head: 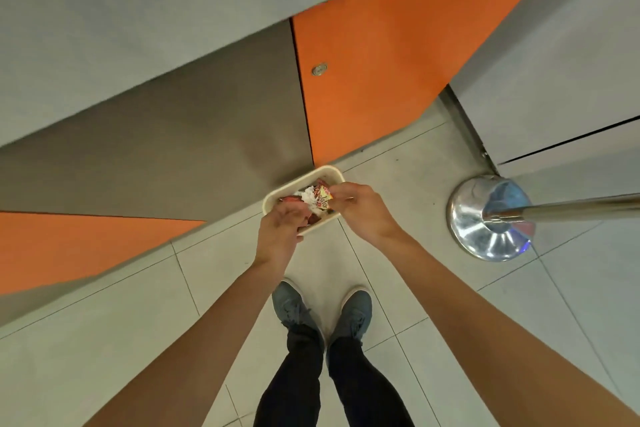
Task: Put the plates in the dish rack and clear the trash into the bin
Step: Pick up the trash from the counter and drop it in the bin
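Two bare forearms reach forward above grey shoes [290, 309] on a tiled floor [408, 184]. Left hand [280, 233] curls its fingers over the near rim of a cream rectangular tray [304, 177], gripping it. Right hand [360, 212] pinches a yellow-and-red wrapper [323, 199] between thumb and fingertips at the tray's right side. Crumpled white tissue [308, 196] and red scraps fill the tray. Beyond stand steel and orange cabinet panels [207, 132], with a shiny post base [485, 222] at right.

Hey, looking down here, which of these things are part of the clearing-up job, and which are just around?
Job: tray, gripped by the left hand; wrapper, pinched by the right hand; crumpled tissue.
Just around: stanchion base; pole; orange panel; lock.
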Action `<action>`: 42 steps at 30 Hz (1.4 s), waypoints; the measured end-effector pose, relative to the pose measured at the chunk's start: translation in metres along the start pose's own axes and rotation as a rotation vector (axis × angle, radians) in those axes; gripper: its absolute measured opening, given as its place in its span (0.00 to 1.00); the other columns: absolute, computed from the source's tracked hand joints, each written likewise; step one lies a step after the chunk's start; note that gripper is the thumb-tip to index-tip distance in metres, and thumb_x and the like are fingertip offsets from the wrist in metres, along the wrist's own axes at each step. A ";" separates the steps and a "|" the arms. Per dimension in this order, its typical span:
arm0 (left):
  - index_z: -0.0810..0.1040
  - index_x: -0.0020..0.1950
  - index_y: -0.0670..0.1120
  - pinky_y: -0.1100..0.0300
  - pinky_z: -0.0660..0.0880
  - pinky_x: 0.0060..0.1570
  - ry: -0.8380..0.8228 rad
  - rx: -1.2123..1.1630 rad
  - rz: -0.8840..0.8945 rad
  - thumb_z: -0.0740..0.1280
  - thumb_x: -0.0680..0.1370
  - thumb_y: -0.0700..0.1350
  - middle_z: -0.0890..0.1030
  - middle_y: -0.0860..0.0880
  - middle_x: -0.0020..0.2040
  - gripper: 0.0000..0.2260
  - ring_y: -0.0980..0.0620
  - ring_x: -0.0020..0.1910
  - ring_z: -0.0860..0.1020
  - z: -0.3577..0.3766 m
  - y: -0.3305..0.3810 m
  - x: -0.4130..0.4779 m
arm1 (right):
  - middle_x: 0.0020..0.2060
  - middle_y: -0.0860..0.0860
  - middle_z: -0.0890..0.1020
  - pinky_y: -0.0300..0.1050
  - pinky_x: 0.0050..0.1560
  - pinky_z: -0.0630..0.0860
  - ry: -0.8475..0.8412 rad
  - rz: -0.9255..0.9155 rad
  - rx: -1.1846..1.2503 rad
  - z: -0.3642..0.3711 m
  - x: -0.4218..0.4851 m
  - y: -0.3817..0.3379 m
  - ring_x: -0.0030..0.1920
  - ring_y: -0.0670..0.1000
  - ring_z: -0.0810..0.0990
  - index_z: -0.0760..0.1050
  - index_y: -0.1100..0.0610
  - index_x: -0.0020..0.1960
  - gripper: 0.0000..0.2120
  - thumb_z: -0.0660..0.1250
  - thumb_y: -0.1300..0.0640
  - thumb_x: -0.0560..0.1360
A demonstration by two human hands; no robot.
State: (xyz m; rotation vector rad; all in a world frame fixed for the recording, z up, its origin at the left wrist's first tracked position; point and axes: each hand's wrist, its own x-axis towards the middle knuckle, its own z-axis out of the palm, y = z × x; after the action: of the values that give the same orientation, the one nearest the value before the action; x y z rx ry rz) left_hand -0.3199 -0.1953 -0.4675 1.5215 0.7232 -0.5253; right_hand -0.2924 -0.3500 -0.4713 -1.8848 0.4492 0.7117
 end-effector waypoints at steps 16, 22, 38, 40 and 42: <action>0.75 0.67 0.49 0.75 0.57 0.63 0.099 0.592 0.550 0.64 0.81 0.42 0.72 0.56 0.64 0.15 0.62 0.63 0.66 -0.052 0.111 -0.211 | 0.76 0.51 0.60 0.50 0.75 0.58 -0.124 -0.465 -0.506 -0.050 -0.202 -0.133 0.76 0.52 0.54 0.61 0.51 0.77 0.28 0.64 0.49 0.79; 0.74 0.67 0.51 0.62 0.60 0.67 0.200 0.584 0.615 0.63 0.81 0.44 0.70 0.54 0.69 0.14 0.57 0.69 0.66 -0.075 0.141 -0.262 | 0.76 0.51 0.60 0.51 0.74 0.61 -0.165 -0.634 -0.650 -0.061 -0.246 -0.167 0.75 0.51 0.56 0.61 0.51 0.77 0.27 0.63 0.50 0.80; 0.73 0.67 0.55 0.66 0.67 0.60 0.341 0.538 0.679 0.65 0.80 0.45 0.75 0.63 0.63 0.16 0.67 0.61 0.71 -0.190 0.208 -0.299 | 0.76 0.45 0.56 0.46 0.73 0.63 -0.186 -0.945 -0.799 -0.039 -0.247 -0.322 0.76 0.45 0.54 0.59 0.47 0.76 0.25 0.58 0.46 0.81; 0.75 0.66 0.55 0.71 0.67 0.58 0.357 0.487 0.671 0.66 0.79 0.44 0.77 0.64 0.60 0.16 0.68 0.59 0.73 -0.209 0.220 -0.292 | 0.77 0.43 0.54 0.48 0.72 0.66 -0.200 -0.961 -0.790 -0.023 -0.241 -0.342 0.76 0.44 0.52 0.58 0.46 0.77 0.25 0.58 0.46 0.81; 0.75 0.64 0.57 0.71 0.68 0.55 0.360 0.458 0.670 0.66 0.79 0.44 0.78 0.65 0.58 0.15 0.66 0.58 0.74 -0.229 0.232 -0.282 | 0.77 0.42 0.53 0.43 0.74 0.60 -0.222 -0.973 -0.792 -0.004 -0.234 -0.361 0.76 0.43 0.51 0.57 0.45 0.77 0.25 0.58 0.47 0.82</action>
State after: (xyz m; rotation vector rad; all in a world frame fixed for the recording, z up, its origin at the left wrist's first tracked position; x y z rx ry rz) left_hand -0.3722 -0.0031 -0.0853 2.1915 0.3221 0.1093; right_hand -0.2531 -0.2105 -0.0664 -2.3477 -0.9899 0.4162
